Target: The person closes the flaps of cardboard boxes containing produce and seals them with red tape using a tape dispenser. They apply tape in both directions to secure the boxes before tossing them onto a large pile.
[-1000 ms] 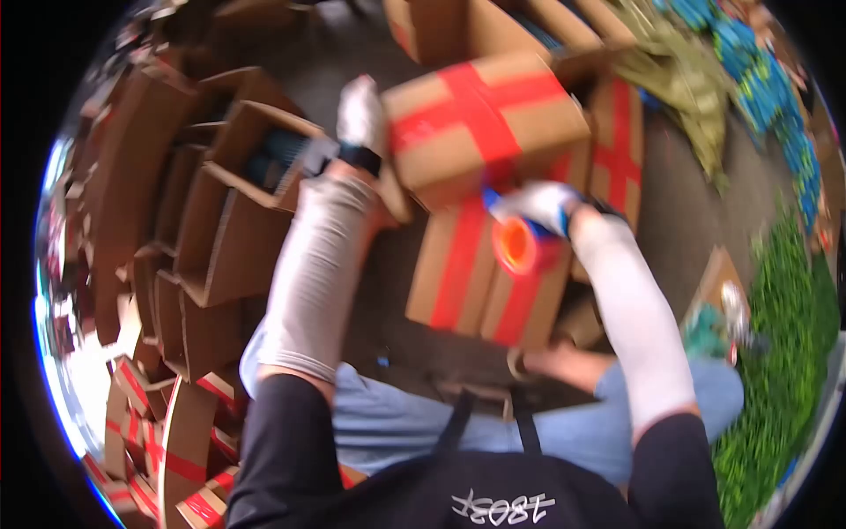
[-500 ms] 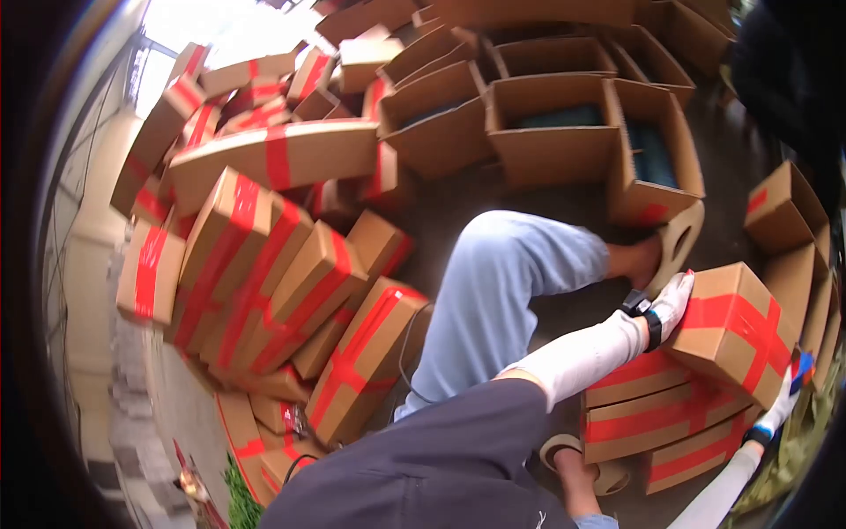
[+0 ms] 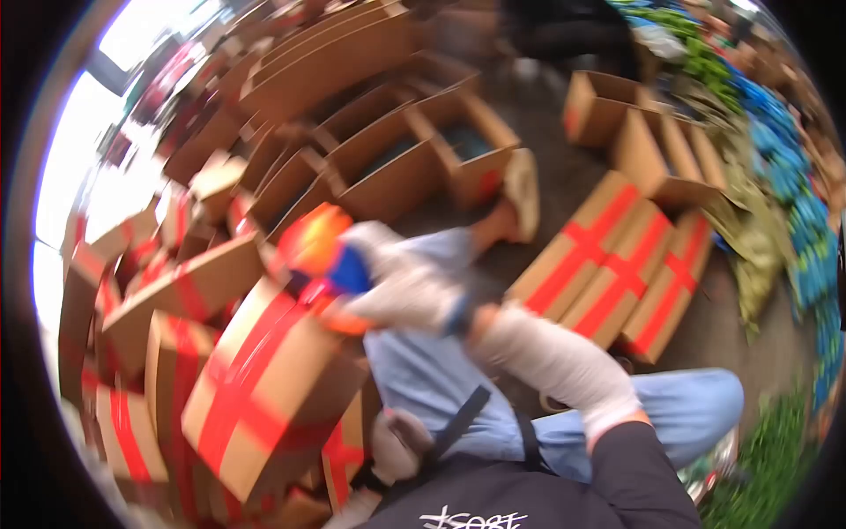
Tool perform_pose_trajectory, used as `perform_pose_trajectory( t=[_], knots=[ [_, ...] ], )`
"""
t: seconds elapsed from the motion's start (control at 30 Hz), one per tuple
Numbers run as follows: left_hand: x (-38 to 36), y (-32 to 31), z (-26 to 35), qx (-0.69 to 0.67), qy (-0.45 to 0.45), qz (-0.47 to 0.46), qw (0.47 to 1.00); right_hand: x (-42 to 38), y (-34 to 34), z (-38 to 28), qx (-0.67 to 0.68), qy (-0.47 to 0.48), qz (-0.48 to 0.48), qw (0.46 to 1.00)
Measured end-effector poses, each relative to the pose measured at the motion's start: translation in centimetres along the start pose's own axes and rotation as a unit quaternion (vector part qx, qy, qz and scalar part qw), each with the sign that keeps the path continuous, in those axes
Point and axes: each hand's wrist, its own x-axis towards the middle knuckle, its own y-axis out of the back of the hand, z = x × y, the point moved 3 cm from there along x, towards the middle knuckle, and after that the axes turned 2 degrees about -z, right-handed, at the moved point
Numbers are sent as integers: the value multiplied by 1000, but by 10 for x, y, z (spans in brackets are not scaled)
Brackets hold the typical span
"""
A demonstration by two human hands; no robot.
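A taped cardboard box (image 3: 242, 383) is tilted at the left, with red tape crossing its faces. My right hand (image 3: 397, 286), in a whitish glove, grips an orange and blue tape dispenser (image 3: 322, 251) over the upper right corner of that box. My left hand (image 3: 401, 445), also gloved, is low beside the box's right side; blur hides its fingers, and its contact with the box is unclear.
More red-taped boxes (image 3: 128, 432) are piled at the left. Open cartons (image 3: 388, 176) stand at the top centre. Three taped boxes (image 3: 608, 264) lie right of centre. Green and blue material (image 3: 767, 141) lines the right; a person in dark clothing (image 3: 573, 35) is at the top.
The view has swung right. The box has moved from the stack on the right to the pile on the left. My right hand has come across with the dispenser; my left hand is now lower.
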Motion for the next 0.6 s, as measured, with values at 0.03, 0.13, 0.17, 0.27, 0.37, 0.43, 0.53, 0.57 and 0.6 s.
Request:
perform_pose_trajectory(
  t=[0.03,0.13,0.17,0.27,0.37,0.43,0.53,0.57,0.6],
  knots=[
    [6,6,-16,216,57,-59,973,-4,-11,-11,-33,15,-30,999],
    [27,-89,-4,665,-30,-159,729,-43,-9,-35,-119,37,-78,989],
    [45,-105,-1,616,-35,-163,770,-57,3,-38,-148,43,-97,983],
    [137,-200,-11,757,-80,-154,629,-134,130,-51,-306,-102,48,945],
    [242,-286,-46,723,-236,-307,572,-257,217,-89,-307,-147,321,884],
    [299,-362,-80,776,-375,-322,392,-335,238,-101,-96,-132,517,840],
    [399,-466,-158,790,-430,-419,126,-421,224,-104,66,-133,690,709],
    [443,-483,-191,778,-446,-432,92,-440,223,-100,41,-142,723,675],
    [485,-499,-225,743,-491,-455,-1,-457,221,-96,14,-155,754,639]
  ],
)
